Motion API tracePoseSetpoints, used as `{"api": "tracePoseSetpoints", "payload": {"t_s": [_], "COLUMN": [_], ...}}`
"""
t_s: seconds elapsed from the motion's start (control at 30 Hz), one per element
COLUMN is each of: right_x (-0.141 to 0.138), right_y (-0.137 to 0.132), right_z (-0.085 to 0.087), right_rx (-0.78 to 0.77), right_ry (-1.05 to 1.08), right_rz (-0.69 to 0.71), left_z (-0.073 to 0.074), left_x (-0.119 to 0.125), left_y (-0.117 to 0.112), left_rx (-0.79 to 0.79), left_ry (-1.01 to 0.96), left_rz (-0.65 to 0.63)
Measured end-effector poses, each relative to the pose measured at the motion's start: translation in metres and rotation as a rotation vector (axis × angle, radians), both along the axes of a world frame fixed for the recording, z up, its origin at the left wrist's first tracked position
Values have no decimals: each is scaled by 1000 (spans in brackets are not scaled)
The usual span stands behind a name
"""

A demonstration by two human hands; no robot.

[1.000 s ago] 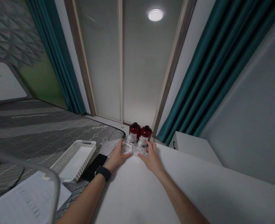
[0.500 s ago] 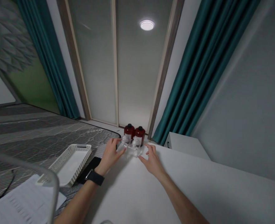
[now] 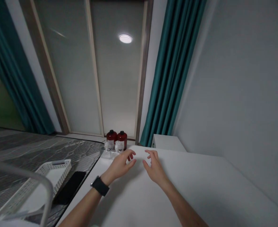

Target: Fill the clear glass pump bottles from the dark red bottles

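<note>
Two dark red bottles (image 3: 121, 137) with black tops and pale labels stand side by side at the far left corner of the white table. In front of them sits a clear plastic tray (image 3: 108, 154) with small white-topped items (image 3: 117, 146) in it, too small to name. Just right of the tray, my left hand (image 3: 122, 164) hovers over the table, fingers curved and apart, holding nothing; a dark watch is on its wrist. Opposite it, my right hand (image 3: 154, 165) is also off the table with thumb and fingers spread and nothing in them.
A white perforated basket (image 3: 19, 193) and a flat black object (image 3: 70, 188) lie on a grey patterned surface at left. A grey curved tube (image 3: 49, 189) crosses the lower left. Beyond the white table (image 3: 188, 183) are a white cabinet (image 3: 168, 142), teal curtains and glass doors.
Both hands have come away from the clear tray, which stays by the red bottles. My left hand has moved right of it. The view has turned to the right.
</note>
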State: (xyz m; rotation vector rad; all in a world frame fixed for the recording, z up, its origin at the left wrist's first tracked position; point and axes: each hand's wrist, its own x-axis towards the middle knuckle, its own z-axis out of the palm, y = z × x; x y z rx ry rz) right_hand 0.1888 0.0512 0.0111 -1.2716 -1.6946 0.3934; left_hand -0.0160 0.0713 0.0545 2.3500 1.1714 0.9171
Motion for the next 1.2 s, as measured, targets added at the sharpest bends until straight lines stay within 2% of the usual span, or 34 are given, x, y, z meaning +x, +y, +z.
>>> {"api": "tracePoseSetpoints", "payload": {"t_s": [0.13,0.27,0.4,0.57,0.8,1.2], "right_x": [22,34,32,24,22,25], "right_y": [-22,-39,-47,-56,-67,-64], "right_z": [-1,-8,-18,-29,-35,-39], "right_rx": [-4,-15,-6,11,-42,-39], "right_ry": [0,-2,5,-23,-87,-88], "right_rz": [-33,-43,-63,-49,-3,-39], "left_z": [-11,-24,-40,-55,-59,-67], "left_x": [23,36,36,26,23,27], "left_y": [-14,-29,-38,-35,-35,-34], "left_rx": [-61,-90,4,89,92,88], "left_ry": [45,59,80,128,142,171], "left_rz": [-123,-129,-140,-143,-144,-122]}}
